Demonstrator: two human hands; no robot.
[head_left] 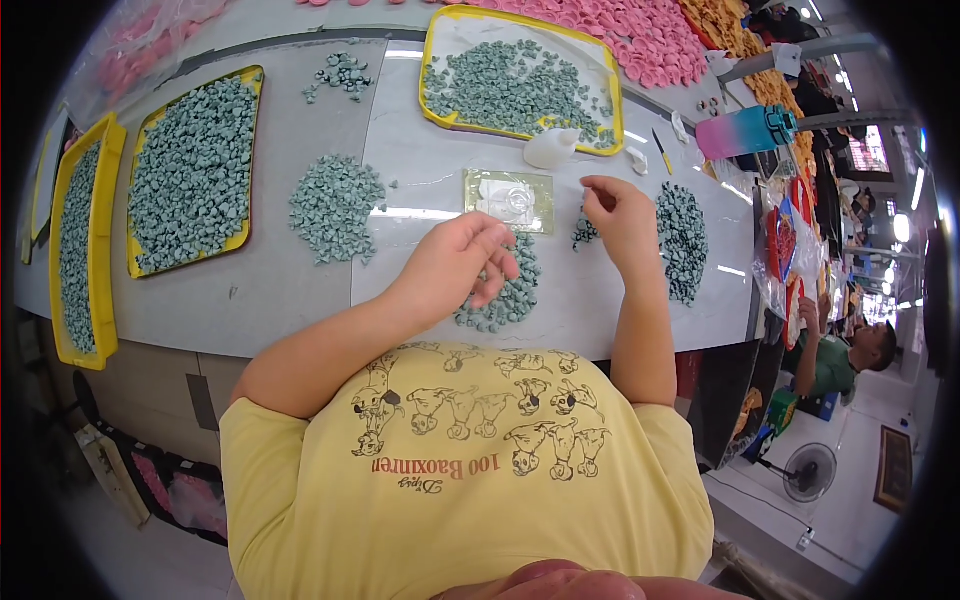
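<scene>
My left hand (462, 262) hovers over the near edge of a pile of small grey-green pieces (512, 300), its fingers curled inward. Whatever lies between those fingers is too small to make out. To the right, my right hand (622, 215) is bent at the wrist with thumb and forefinger drawn together. What they pinch, if anything, does not show. Beside that hand sits a small cluster of similar pieces (584, 235), partly covered by it. Between and beyond both hands lies a flat square yellowish plate (545, 205) bearing a white, shiny smeared patch.
A white squeeze bottle (551, 148) stands behind the plate. Yellow-rimmed trays (430, 60) hold more green pieces at the back and left. Further piles (335, 210) lie left and right (682, 245). A knife (662, 150) and a pink-blue bottle (745, 133) are at right.
</scene>
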